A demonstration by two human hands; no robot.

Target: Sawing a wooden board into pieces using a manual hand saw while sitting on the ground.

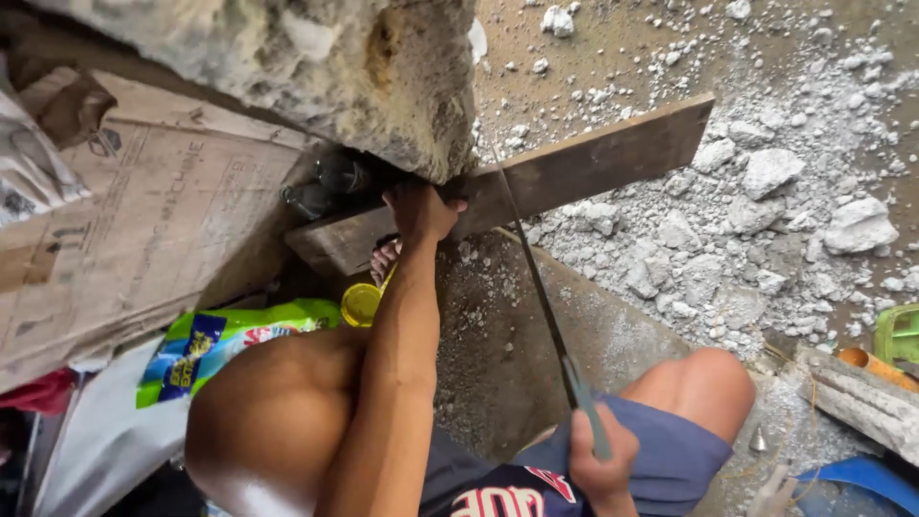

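Rubble-strewn ground (pixel 766 220), left hand (pixel 421 213) pressing wooden plank (pixel 593 163) (fingers curled over), right hand (pixel 598 464) gripping saw (pixel 546 306)

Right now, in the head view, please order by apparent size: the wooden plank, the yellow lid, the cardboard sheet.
1. cardboard sheet, partly cut off by the frame
2. wooden plank
3. yellow lid, clearly the smallest

The cardboard lies nearer the camera, so its lead is unsure.
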